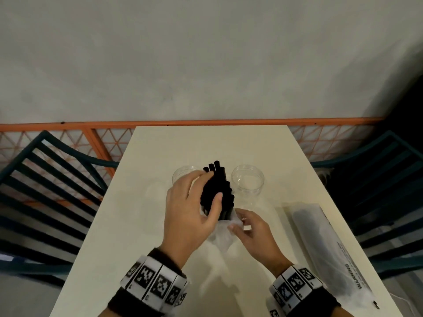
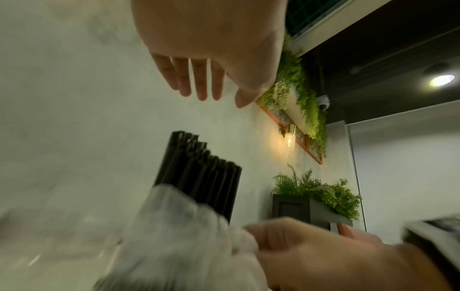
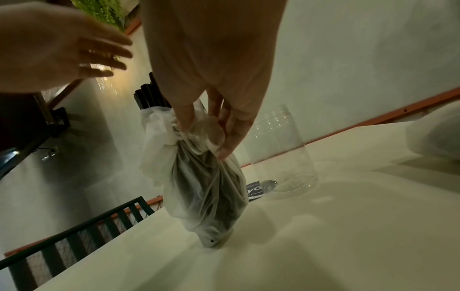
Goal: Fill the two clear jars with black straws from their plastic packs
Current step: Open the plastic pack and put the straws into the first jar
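Black straws [image 1: 217, 191], smooth matte tubes with stepped ends, stand upright in a crinkled translucent plastic pack [image 3: 199, 177] on the cream worktop [image 1: 160, 248], between two clear round jars [image 1: 248, 179]. Right hand [image 1: 254, 234] pinches the gathered film with fingers [image 3: 184, 118] clamped on it; left hand [image 1: 192, 211] reaches over the bundle, fingers [image 2: 199, 82] straight and slightly apart. A second pack [image 1: 332, 248], flat at the right, reads "WARNING".

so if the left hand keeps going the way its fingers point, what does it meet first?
Probably the black straws: the open left hand reaches toward their exposed tops above the plastic pack. Contact isn't clear; the wrist views show a gap.
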`<action>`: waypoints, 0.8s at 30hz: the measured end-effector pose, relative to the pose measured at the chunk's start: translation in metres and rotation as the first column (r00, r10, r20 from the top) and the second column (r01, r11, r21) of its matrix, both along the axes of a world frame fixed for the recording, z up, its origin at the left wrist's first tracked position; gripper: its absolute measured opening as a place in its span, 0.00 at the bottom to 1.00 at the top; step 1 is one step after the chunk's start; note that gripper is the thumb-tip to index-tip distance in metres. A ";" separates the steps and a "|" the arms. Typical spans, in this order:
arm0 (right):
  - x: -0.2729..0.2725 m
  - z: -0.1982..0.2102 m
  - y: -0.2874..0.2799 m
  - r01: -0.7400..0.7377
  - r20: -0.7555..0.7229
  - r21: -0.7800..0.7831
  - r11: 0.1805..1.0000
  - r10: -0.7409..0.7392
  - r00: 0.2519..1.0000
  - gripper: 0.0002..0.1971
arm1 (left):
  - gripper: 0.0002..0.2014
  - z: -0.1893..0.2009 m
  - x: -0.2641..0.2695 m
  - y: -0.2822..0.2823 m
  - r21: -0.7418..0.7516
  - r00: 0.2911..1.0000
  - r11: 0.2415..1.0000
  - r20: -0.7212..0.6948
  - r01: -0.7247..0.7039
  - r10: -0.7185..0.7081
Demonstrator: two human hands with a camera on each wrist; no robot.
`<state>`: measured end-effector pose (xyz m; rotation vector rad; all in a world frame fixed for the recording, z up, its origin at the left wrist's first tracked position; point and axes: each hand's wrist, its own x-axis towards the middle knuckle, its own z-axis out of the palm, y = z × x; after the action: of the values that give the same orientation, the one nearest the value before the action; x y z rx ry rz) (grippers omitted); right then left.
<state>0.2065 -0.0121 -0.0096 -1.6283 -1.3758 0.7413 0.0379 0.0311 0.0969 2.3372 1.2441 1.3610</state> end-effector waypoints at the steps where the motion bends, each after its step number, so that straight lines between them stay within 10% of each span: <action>1: 0.000 0.001 0.001 -0.016 0.007 -0.005 1.000 0.016 1.000 0.20 | 0.23 0.008 0.009 0.006 0.009 0.998 1.000 -0.062 -0.004 0.005; 7: 0.009 -0.003 0.010 -0.121 0.107 -0.118 0.986 0.133 0.985 0.19 | 0.30 -0.021 0.047 0.032 -0.287 0.839 0.955 -0.534 -0.070 -0.099; 17: 0.018 -0.023 0.016 -0.150 -0.053 -0.172 0.974 0.143 0.988 0.19 | 0.41 -0.034 0.050 0.030 -0.291 0.834 0.957 -0.525 0.011 -0.169; 24: 0.012 -0.027 0.018 -0.118 -0.071 -0.087 0.989 0.112 0.991 0.14 | 0.31 -0.037 0.037 0.034 -0.318 0.863 0.948 -0.478 0.004 -0.163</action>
<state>0.2180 0.0055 -0.0371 -1.5904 -1.4155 0.9295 0.0753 0.0652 0.0602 2.5493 1.3336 0.4820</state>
